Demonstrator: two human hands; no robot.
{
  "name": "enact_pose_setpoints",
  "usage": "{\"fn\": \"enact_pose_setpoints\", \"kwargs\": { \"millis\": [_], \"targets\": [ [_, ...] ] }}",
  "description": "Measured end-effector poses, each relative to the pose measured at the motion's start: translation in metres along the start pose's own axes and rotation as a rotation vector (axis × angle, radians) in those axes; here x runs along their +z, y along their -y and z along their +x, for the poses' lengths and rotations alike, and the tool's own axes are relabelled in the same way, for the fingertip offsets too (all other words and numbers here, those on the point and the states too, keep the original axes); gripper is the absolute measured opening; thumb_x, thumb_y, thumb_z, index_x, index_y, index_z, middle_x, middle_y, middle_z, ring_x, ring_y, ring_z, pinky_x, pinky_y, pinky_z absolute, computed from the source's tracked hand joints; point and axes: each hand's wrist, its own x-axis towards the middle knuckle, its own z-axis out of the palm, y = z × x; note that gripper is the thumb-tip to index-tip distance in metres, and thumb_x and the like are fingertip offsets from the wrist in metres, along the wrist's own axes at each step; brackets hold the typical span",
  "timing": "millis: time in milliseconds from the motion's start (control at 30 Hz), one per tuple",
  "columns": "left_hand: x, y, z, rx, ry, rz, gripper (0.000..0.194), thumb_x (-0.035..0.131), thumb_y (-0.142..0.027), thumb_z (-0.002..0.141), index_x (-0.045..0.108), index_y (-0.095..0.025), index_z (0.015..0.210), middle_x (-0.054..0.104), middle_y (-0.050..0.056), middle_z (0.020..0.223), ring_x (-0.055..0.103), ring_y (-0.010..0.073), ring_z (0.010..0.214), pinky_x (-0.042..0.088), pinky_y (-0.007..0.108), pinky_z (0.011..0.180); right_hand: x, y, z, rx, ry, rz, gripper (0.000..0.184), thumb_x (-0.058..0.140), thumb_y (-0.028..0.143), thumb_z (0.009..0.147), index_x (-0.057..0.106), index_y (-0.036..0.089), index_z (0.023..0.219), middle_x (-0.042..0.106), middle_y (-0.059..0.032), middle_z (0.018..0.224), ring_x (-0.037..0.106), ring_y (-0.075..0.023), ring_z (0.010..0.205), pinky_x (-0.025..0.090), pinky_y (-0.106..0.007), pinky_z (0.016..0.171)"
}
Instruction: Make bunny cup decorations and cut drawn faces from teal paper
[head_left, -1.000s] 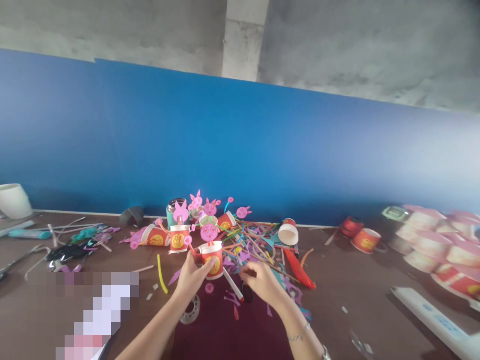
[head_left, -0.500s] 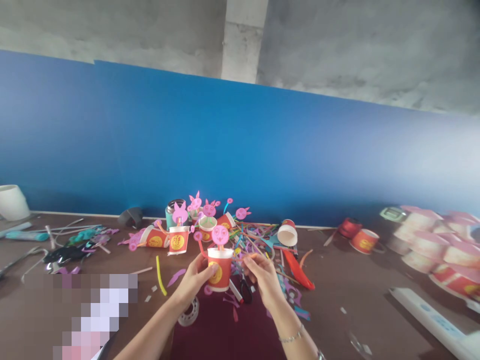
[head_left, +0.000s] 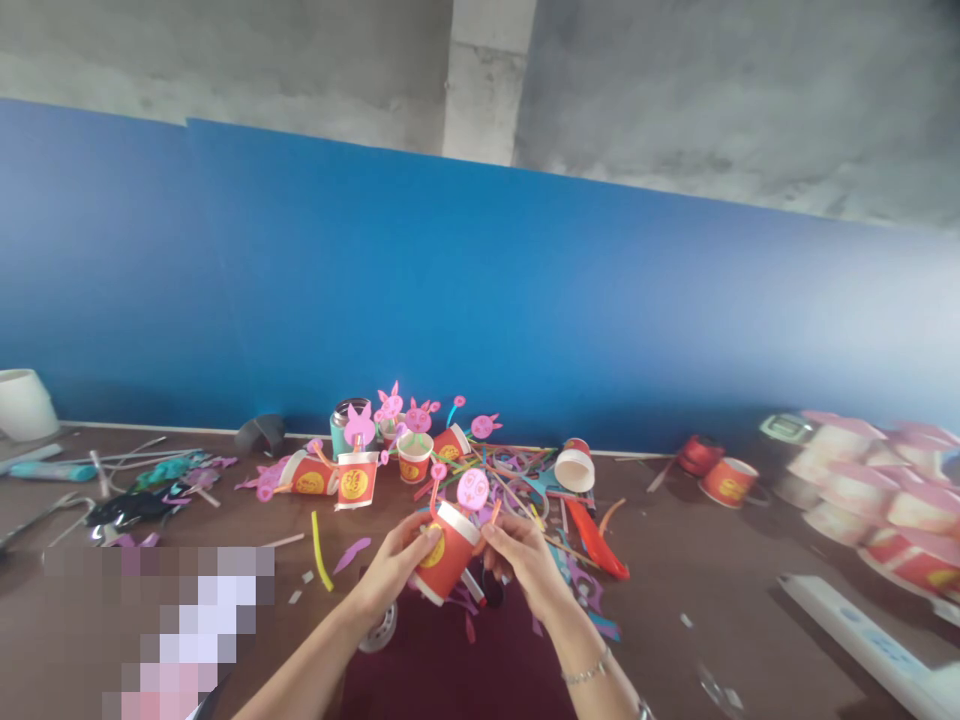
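Cup of red paper (head_left: 444, 567), white-rimmed, with yellow emblem: held above the near middle of the table (head_left: 285, 620), tilted, its rim leaning toward the right hand. Left hand (head_left: 395, 562): grasping the cup's side between thumb and fingers. Right hand (head_left: 525, 560): pinching an orange strip (head_left: 493, 520) at the cup's rim; bracelet (head_left: 589, 670) at the wrist. Fitted to the cup: one pink round face (head_left: 472, 490) above the rim, one pink disc (head_left: 439, 470) on a strip at the left-hand side. Beneath and beside: maroon sheet (head_left: 457, 665); tape roll (head_left: 379, 630), near the left wrist, partly hidden; white marker (head_left: 472, 588), partly behind the cup. Beyond: upright cup with pink eared head (head_left: 358, 482); teal container (head_left: 341, 437) behind it; cup lying on its side (head_left: 310, 474); heap of coloured strips (head_left: 517, 470); open-mouthed cup (head_left: 575, 467), tipped over; glossy red piece (head_left: 598, 540). Left side: yellow strip (head_left: 321, 550), purple cutout (head_left: 352, 553). Far right: blurred cluster of cups (head_left: 870, 490), white power strip (head_left: 855, 630). Backdrop: blue partition (head_left: 450, 280).
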Motion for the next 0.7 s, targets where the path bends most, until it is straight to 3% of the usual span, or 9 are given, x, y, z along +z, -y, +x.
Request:
{"fn": "enact_pose_setpoints", "kwargs": {
  "millis": [100, 233, 267, 333, 433, 567, 700],
  "targets": [
    [-0.001, 0.010, 0.003, 0.077, -0.070, 0.074, 0.067, 0.066, -0.056, 0.072, 0.049, -0.017, 0.124, 0.065, 0.014, 0.111, 0.063, 0.0266, 0.099, 0.050, 0.036, 0.083, 0.004, 0.001, 0.001, 0.016, -0.068, 0.000, 0.051, 0.069, 0.062, 0.064, 0.068, 0.011, 0.060, 0.061, -0.0028, 0.046, 0.044, -0.0045, 0.033, 0.018, -0.017, 0.034],
    [0.002, 0.015, -0.002, 0.401, -0.170, 0.448, 0.089, 0.075, -0.039, 0.067, 0.026, -0.023, 0.141, 0.040, 0.018, 0.140, 0.046, 0.0317, 0.123, 0.040, 0.048, 0.099, 0.012, -0.002, 0.002, 0.021, -0.175, 0.010, 0.054, 0.068, 0.065, 0.062, 0.067, 0.011, 0.057, 0.058, -0.0021, 0.043, 0.041, -0.0043, 0.031, 0.017, -0.016, 0.033],
    [0.005, 0.014, -0.005, 0.499, -0.200, 0.601, 0.085, 0.075, -0.035, 0.068, 0.030, -0.023, 0.138, 0.037, 0.017, 0.142, 0.040, 0.0330, 0.127, 0.036, 0.051, 0.102, 0.015, -0.003, 0.002, 0.024, -0.199, 0.016, 0.054, 0.068, 0.066, 0.061, 0.067, 0.012, 0.056, 0.057, -0.0014, 0.042, 0.041, -0.0043, 0.031, 0.017, -0.016, 0.033],
    [0.010, 0.009, -0.011, 0.657, -0.233, 0.873, 0.057, 0.071, -0.030, 0.072, 0.047, -0.023, 0.124, 0.040, 0.015, 0.139, 0.035, 0.0337, 0.130, 0.031, 0.054, 0.104, 0.020, -0.005, 0.002, 0.034, -0.235, 0.024, 0.054, 0.069, 0.066, 0.060, 0.065, 0.012, 0.055, 0.054, 0.0001, 0.040, 0.038, -0.0044, 0.031, 0.018, -0.017, 0.033],
    [0.019, 0.003, -0.018, 0.762, -0.259, 1.123, 0.022, 0.062, -0.023, 0.079, 0.059, -0.024, 0.101, 0.050, 0.010, 0.127, 0.042, 0.0301, 0.121, 0.036, 0.050, 0.099, 0.028, -0.006, 0.000, 0.052, -0.245, 0.027, 0.053, 0.068, 0.066, 0.061, 0.063, 0.013, 0.054, 0.048, 0.0027, 0.038, 0.034, -0.0044, 0.031, 0.019, -0.018, 0.033],
    [0.023, 0.000, -0.020, 0.770, -0.320, 1.262, 0.011, 0.060, -0.021, 0.081, 0.061, -0.024, 0.092, 0.059, 0.007, 0.108, 0.051, 0.0253, 0.102, 0.041, 0.042, 0.088, 0.036, -0.008, -0.004, 0.063, -0.252, 0.067, 0.051, 0.070, 0.062, 0.063, 0.056, 0.015, 0.050, 0.041, 0.0059, 0.036, 0.029, -0.0036, 0.033, 0.018, -0.019, 0.035],
    [0.023, -0.001, -0.018, 0.765, -0.361, 1.272, 0.006, 0.057, -0.023, 0.085, 0.063, -0.024, 0.085, 0.061, 0.005, 0.101, 0.052, 0.0232, 0.096, 0.040, 0.039, 0.084, 0.037, -0.010, -0.005, 0.058, -0.218, 0.102, 0.050, 0.071, 0.058, 0.064, 0.051, 0.016, 0.048, 0.037, 0.0073, 0.035, 0.026, -0.0031, 0.033, 0.015, -0.020, 0.036]
  ]
}}
